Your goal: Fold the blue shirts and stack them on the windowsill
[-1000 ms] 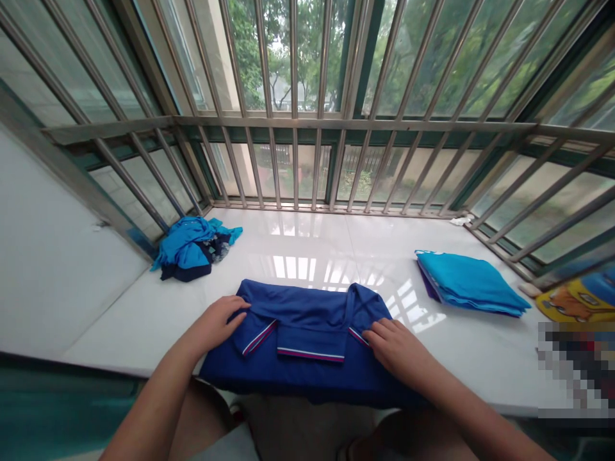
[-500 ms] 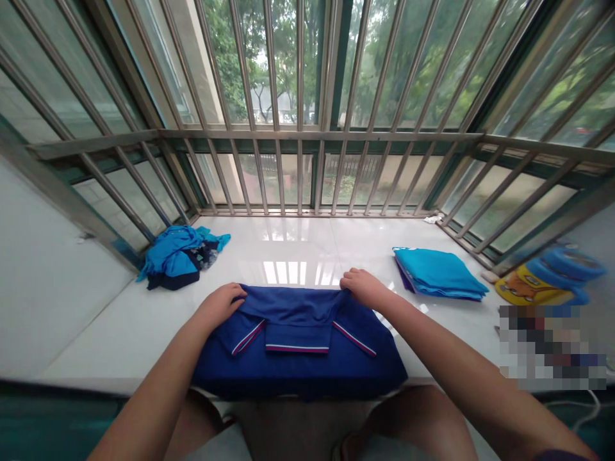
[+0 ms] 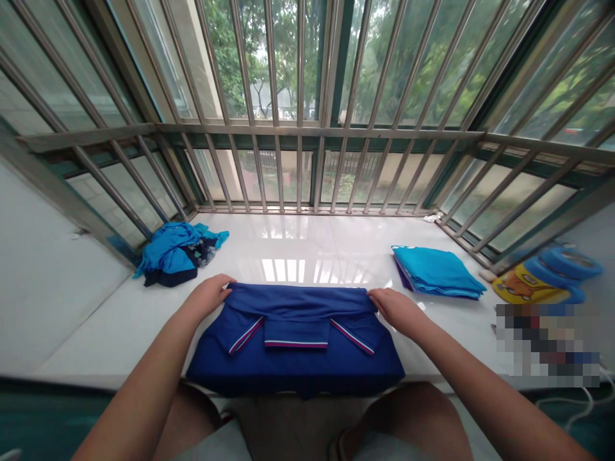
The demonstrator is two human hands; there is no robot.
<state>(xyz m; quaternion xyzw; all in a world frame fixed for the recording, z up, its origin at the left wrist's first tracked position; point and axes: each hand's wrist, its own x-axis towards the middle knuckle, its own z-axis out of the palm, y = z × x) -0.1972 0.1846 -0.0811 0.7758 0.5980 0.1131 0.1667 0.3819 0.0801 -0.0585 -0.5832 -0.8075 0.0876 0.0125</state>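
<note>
My left hand [image 3: 207, 296] and right hand [image 3: 394, 307] lay spread, fingers flat, pinning the far corners of the folded navy polo shirt [image 3: 294, 339] to square its fold.

Head view, forward-down, close over sill [image 3: 307, 246]

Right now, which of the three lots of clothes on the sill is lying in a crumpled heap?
The light blue and navy bundle at far left; the dark blue shirt and turquoise stack lie flat.

A pixelated patch [image 3: 548, 344] hides things at right; the shirt's [image 3: 293, 346] near hem drops below the ledge.
</note>
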